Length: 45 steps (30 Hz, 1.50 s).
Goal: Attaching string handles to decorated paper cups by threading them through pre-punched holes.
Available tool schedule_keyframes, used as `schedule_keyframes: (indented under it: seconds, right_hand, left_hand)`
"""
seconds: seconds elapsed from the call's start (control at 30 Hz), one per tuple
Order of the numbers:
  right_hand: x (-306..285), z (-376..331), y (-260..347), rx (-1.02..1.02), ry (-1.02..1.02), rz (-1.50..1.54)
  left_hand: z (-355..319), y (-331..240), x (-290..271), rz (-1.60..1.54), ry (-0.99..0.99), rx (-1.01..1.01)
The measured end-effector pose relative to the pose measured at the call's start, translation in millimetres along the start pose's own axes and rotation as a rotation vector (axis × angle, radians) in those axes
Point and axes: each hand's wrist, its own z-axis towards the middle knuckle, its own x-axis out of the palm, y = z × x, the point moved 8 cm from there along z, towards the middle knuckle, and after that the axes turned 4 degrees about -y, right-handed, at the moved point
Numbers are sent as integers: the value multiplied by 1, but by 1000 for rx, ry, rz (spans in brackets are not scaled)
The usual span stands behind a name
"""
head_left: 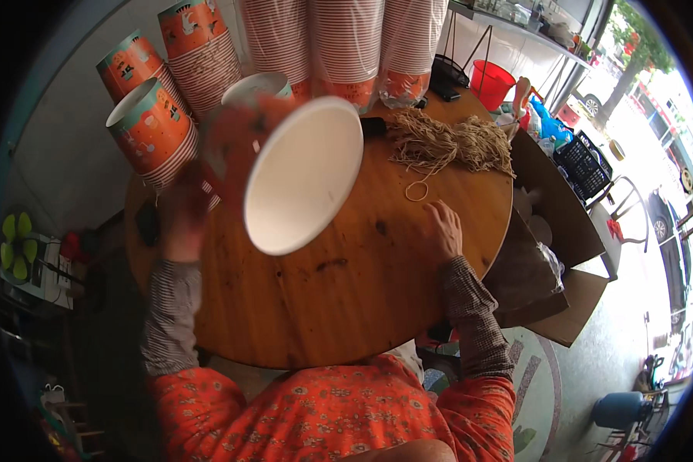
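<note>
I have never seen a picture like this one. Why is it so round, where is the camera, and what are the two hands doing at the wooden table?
There is no machine here. A person wears a wide fisheye camera on the head that looks down, so straight edges bend. The round brown wooden table carries stacks of orange printed paper buckets, a pile of tan rubber bands, and one loose rubber band. The left hand, blurred, holds up one orange paper bucket with a white inside, its mouth toward the camera. The right hand rests flat on the table, holding nothing.
</note>
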Motion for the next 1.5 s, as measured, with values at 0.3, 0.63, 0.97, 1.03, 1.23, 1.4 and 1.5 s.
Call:
schedule_keyframes:
  seconds: [0.3,0.63,0.97,1.03,1.23,1.4,1.5]
  right_hand:
    - [8,16,-44,27,-71,-235]
    - [78,47,-37,468,246,-96]
    - [57,26,42,233,80,381]
    - [57,21,33,355,54,537]
    - [116,-2,-8,520,48,1189]
    - [132,-13,51,1183,398,2046]
    - [84,7,38,529,630,1060]
  left_hand:
    - [-69,175,4,-286,-457,-170]
    - [-85,217,-43,165,-836,-206]
    - [-54,229,77,712,-346,-345]
    - [-49,242,95,651,-320,-391]
    - [-32,266,195,817,221,-440]
    - [-37,261,219,566,22,-439]
    - [-20,271,183,827,-205,-195]
